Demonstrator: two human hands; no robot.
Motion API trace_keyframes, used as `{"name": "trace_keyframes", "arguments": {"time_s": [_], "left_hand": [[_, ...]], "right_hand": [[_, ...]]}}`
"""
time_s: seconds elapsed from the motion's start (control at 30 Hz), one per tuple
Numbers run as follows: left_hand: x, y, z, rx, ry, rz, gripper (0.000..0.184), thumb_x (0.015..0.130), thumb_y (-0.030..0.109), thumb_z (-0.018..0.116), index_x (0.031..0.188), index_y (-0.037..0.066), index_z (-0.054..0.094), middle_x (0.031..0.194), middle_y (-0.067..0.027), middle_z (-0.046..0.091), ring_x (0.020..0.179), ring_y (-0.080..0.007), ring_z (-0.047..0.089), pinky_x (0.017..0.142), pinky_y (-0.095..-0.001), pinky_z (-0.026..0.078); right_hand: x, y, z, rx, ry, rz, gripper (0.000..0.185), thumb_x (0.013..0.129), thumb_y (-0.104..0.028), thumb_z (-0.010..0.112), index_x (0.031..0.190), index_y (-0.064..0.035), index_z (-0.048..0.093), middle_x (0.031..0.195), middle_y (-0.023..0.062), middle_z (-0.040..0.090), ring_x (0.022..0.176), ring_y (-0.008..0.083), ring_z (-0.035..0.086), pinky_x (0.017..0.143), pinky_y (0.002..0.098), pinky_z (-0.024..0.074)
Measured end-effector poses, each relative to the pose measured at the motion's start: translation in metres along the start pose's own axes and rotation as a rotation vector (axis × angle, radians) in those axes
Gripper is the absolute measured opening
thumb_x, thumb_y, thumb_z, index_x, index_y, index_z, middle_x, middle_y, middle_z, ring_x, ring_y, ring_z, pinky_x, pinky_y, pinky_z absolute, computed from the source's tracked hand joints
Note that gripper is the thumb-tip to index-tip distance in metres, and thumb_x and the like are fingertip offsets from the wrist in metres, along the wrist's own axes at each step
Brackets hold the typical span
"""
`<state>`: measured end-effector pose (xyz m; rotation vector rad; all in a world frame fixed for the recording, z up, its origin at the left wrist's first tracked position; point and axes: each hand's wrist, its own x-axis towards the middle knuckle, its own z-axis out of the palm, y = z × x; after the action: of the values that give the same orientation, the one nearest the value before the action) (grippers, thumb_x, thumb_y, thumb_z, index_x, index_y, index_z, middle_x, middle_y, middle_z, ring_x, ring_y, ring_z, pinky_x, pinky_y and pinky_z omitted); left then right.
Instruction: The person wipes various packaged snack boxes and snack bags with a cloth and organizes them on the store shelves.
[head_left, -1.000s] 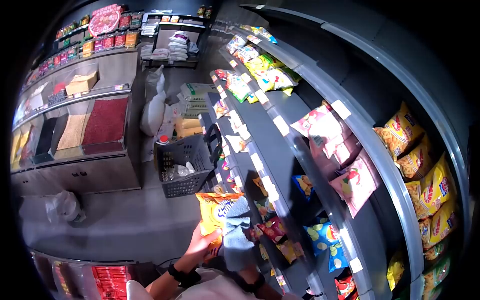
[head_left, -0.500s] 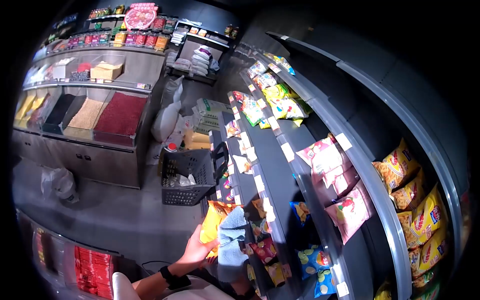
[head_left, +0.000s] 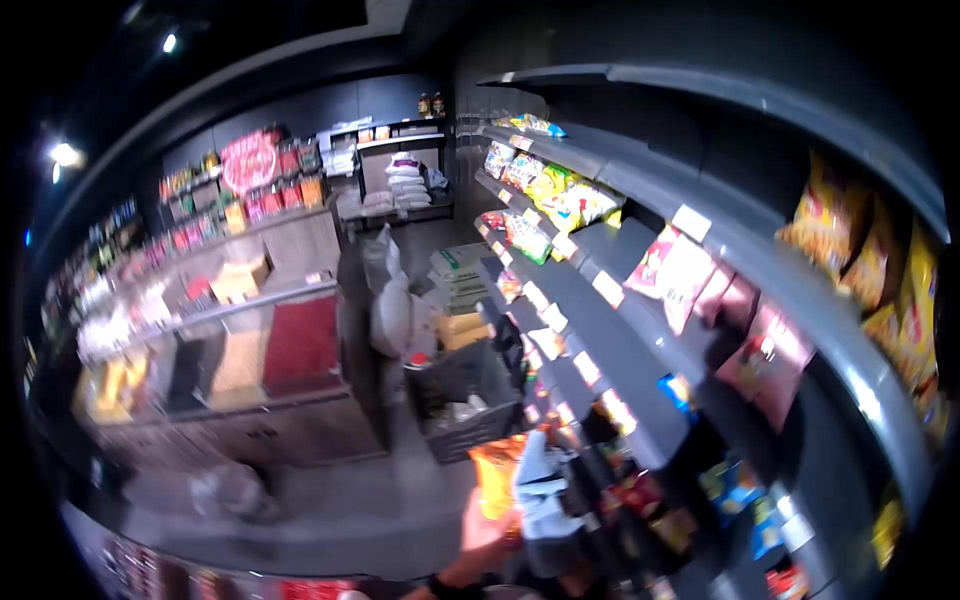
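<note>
My left hand [head_left: 482, 532], with a dark band at the wrist, is closed on an orange snack bag [head_left: 494, 478] low in the middle of the view. Against the bag's right side lies a blue-grey cloth [head_left: 546, 505]. The cloth covers my right hand, whose fingers are hidden; a bit of the forearm [head_left: 578, 582] shows below it. Both hands are beside the lower shelves of a snack rack. A dark plastic basket [head_left: 465, 440] with pale crumpled items inside stands on the floor just beyond the bag.
Shelves on the right hold pink bags [head_left: 765, 365], yellow bags [head_left: 835, 225] and blue packets [head_left: 735, 485]. To the left stands a counter of bulk-food bins [head_left: 300, 345]. White sacks [head_left: 392, 315] and stacked packs [head_left: 460, 275] line the aisle floor. Motion blurs much of the view.
The view has tilted up and turned left, so the basket, hands and shelf goods appear shifted right and lower. The bag and cloth are still held together.
</note>
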<state>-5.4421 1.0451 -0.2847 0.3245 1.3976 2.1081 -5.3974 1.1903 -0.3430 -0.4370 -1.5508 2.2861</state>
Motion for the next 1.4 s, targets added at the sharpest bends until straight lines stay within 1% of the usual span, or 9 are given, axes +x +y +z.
{"name": "trace_keyframes", "arguments": {"time_s": [0.17,0.4,0.53,0.87,0.93,1.0,1.07,1.17,1.4], "left_hand": [[-0.018,-0.003,-0.001,0.032,-0.157,-0.150,0.041,0.092,0.010,0.067,0.125,0.003,0.044,0.101,-0.0075,0.064,0.073,-0.0129,0.062,0.058,-0.0271,0.052],[-0.009,-0.022,-0.009,0.122,0.002,0.128,0.044,0.094,0.007,0.062,0.133,0.000,0.044,0.114,-0.0126,0.062,0.085,-0.0162,0.065,0.065,-0.0277,0.054],[-0.018,-0.031,0.006,0.040,0.013,-0.055,0.043,0.092,0.005,0.062,0.129,0.005,0.040,0.086,-0.0091,0.061,0.052,-0.0148,0.058,0.039,-0.0262,0.044],[-0.043,0.001,0.098,0.163,-0.158,-0.060,0.029,0.090,0.004,0.060,0.116,0.002,0.046,0.069,-0.0079,0.058,0.036,-0.0137,0.046,0.030,-0.0276,0.035],[-0.040,-0.010,0.102,0.162,-0.145,-0.024,0.025,0.091,0.006,0.061,0.112,0.000,0.051,0.075,-0.0065,0.061,0.045,-0.0127,0.052,0.038,-0.0254,0.041],[-0.036,-0.028,0.101,0.181,-0.223,-0.030,0.027,0.091,0.007,0.062,0.115,0.000,0.051,0.083,-0.0059,0.063,0.056,-0.0119,0.057,0.049,-0.0246,0.045],[-0.053,-0.022,0.116,0.191,-0.325,-0.014,0.039,0.093,0.014,0.066,0.125,0.000,0.050,0.107,-0.0049,0.065,0.093,-0.0128,0.062,0.082,-0.0262,0.048],[-0.069,-0.039,0.122,0.115,-0.342,0.030,0.047,0.093,0.021,0.068,0.130,-0.002,0.049,0.115,-0.0074,0.063,0.103,-0.0166,0.061,0.089,-0.0299,0.047],[-0.114,-0.007,0.120,0.035,-0.356,-0.242,0.065,0.098,0.039,0.054,0.148,0.004,0.030,0.143,-0.0123,0.048,0.127,-0.0256,0.054,0.106,-0.0393,0.045]], "right_hand": [[-0.026,-0.026,0.013,-0.017,0.022,-0.147,0.057,0.092,-0.015,0.063,0.145,-0.0047,0.041,0.140,0.0080,0.051,0.127,0.0204,0.051,0.108,0.0316,0.0409],[-0.057,-0.029,0.025,-0.036,0.089,-0.324,0.060,0.091,-0.011,0.066,0.145,-0.0053,0.041,0.141,0.0079,0.050,0.128,0.0205,0.050,0.108,0.0314,0.0404],[-0.051,-0.049,0.028,-0.001,0.078,-0.388,0.062,0.090,-0.008,0.067,0.146,-0.0056,0.041,0.141,0.0079,0.050,0.129,0.0205,0.050,0.108,0.0313,0.0401],[-0.112,-0.090,-0.028,-0.014,0.271,-0.608,0.067,0.088,-0.003,0.072,0.146,-0.0065,0.040,0.142,0.0078,0.049,0.130,0.0205,0.049,0.109,0.0310,0.0394],[-0.131,-0.076,-0.041,-0.402,0.386,-0.647,0.074,0.090,-0.007,0.071,0.153,-0.0084,0.033,0.146,0.0068,0.046,0.131,0.0192,0.047,0.110,0.0323,0.0386],[-0.151,-0.081,-0.040,0.619,0.141,-0.423,0.069,0.093,-0.008,0.067,0.154,-0.0082,0.033,0.151,0.0088,0.042,0.132,0.0216,0.048,0.111,0.0334,0.0380],[-0.153,-0.098,-0.058,-0.568,0.424,-0.740,0.072,0.088,-0.005,0.069,0.152,-0.0036,0.035,0.150,0.0119,0.043,0.124,0.0227,0.056,0.099,0.0309,0.0478],[-0.188,-0.170,-0.070,-1.438,0.734,-0.707,0.064,0.085,-0.004,0.067,0.144,0.0024,0.043,0.129,0.0133,0.059,0.110,0.0211,0.062,0.088,0.0253,0.0527],[-0.237,-0.166,-0.107,-1.115,0.465,-0.611,0.045,0.081,-0.004,0.067,0.126,0.0000,0.061,0.108,0.0191,0.066,0.096,0.0346,0.065,0.079,0.0351,0.0544]]}}
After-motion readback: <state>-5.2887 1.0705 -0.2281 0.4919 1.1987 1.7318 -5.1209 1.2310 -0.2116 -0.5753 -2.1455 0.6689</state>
